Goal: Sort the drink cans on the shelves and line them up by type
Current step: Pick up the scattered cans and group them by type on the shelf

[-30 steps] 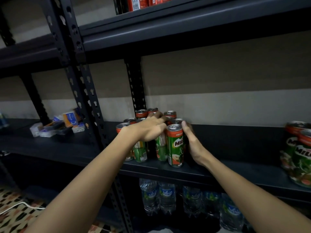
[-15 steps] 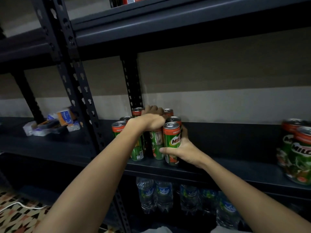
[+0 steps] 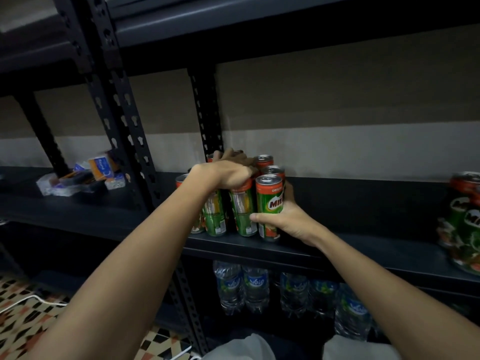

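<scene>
Several slim green-and-red Milo cans stand bunched at the left end of the dark middle shelf (image 3: 337, 245). My right hand (image 3: 288, 219) grips the front right can (image 3: 268, 196), thumb across its front and fingers behind it. My left hand (image 3: 226, 172) lies over the tops of the cans in the middle of the cluster, fingers curled down over the back ones. A can (image 3: 242, 211) under that hand shows its label side. Two more can tops (image 3: 263, 160) show behind the gripped can.
More Milo cans (image 3: 465, 222) stand at the shelf's far right. Black perforated uprights (image 3: 122, 126) rise left of the cluster. Small boxes and packets (image 3: 85, 175) lie on the left bay. Water bottles (image 3: 255, 287) fill the shelf below. A white cable (image 3: 26, 300) crosses the patterned floor.
My right hand went from flat against the cluster's right side to curled round the front right can. My left hand stayed on the can tops. The view shifted slightly.
</scene>
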